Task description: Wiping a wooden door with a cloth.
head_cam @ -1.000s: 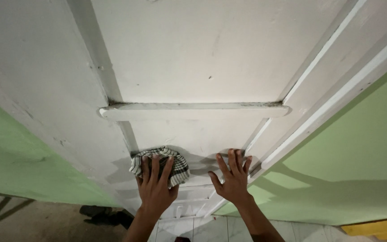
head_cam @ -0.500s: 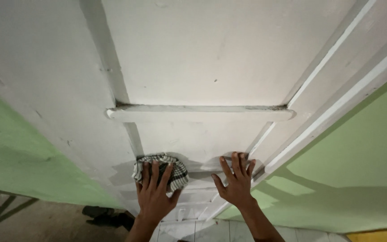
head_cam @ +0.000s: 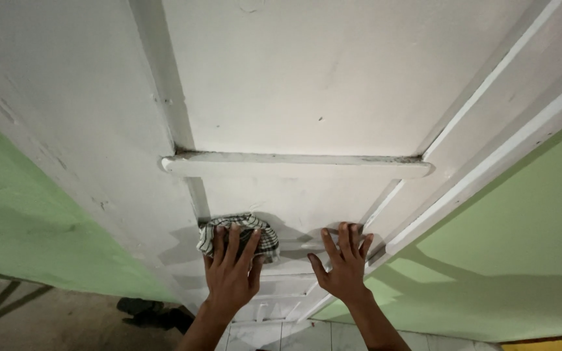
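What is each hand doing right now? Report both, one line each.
Left hand: fingers spread, pressing a checked cloth flat against the white door.
Right hand: open, palm flat on the door, holding nothing.

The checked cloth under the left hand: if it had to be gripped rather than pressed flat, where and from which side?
Probably the bunched upper edge of the checked cloth, which pokes out beyond the left hand's fingertips. Come from above, along the white door: the cloth lies pinned flat there, so only that free fold offers something to pinch.
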